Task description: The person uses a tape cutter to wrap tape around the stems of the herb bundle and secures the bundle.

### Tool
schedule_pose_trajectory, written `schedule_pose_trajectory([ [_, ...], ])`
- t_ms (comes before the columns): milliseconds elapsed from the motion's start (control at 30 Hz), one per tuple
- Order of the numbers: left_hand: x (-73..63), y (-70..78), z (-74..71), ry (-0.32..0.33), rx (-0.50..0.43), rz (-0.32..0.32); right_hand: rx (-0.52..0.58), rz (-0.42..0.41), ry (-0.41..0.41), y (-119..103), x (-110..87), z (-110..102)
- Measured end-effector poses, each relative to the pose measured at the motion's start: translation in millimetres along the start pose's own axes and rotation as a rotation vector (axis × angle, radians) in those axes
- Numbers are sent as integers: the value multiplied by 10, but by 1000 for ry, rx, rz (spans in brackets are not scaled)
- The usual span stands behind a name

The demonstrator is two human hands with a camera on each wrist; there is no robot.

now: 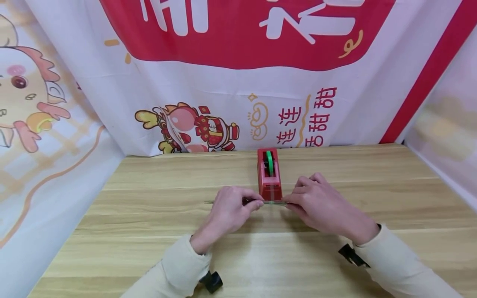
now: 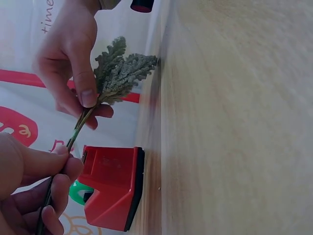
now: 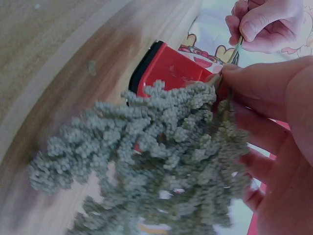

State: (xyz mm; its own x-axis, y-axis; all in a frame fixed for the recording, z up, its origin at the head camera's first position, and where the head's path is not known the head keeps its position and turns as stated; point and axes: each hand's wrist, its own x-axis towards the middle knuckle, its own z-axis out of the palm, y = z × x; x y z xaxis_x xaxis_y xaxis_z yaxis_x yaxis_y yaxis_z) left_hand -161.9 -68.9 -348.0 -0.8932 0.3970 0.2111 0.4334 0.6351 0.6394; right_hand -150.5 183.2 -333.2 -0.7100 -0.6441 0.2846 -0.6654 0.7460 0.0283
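Observation:
My left hand [image 1: 227, 209] pinches thin stems [image 2: 76, 131] between thumb and fingers, and their dark lower ends run back through its fingers. My right hand [image 1: 328, 203] grips the same bundle by thumb and fingertips, just below the leaves. Grey-green, lobed leafy sprigs [image 3: 146, 132] spread out beyond the right hand's fingers. Between the two hands, a light green patch shows on the stems, which lie level in the head view. A red tape dispenser [image 1: 270, 193] stands right behind the stems, its front end overlapped by them in the head view.
A green roll [image 1: 270, 163] sits in the dispenser. The wood-grain table [image 1: 164, 231] stretches to both sides. A printed cloth [image 1: 231, 91] hangs at the table's back edge, with more printed cloth at the left and right. Black straps hang from both sleeves.

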Motion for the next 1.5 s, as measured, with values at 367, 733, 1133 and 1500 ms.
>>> schedule_pose_trajectory([
  [367, 12, -12, 32, 40, -40, -38, -1, 8, 19, 20, -2, 34],
  [733, 15, -10, 64, 43, -114, -85, -6, 82, 5, -27, -11, 37],
  [1133, 6, 7, 83, 4, -133, -47, -84, 90, 33, -14, -4, 3],
  [1500, 8, 0, 76, -86, -131, -132, -76, 141, 14, -56, 15, -28],
])
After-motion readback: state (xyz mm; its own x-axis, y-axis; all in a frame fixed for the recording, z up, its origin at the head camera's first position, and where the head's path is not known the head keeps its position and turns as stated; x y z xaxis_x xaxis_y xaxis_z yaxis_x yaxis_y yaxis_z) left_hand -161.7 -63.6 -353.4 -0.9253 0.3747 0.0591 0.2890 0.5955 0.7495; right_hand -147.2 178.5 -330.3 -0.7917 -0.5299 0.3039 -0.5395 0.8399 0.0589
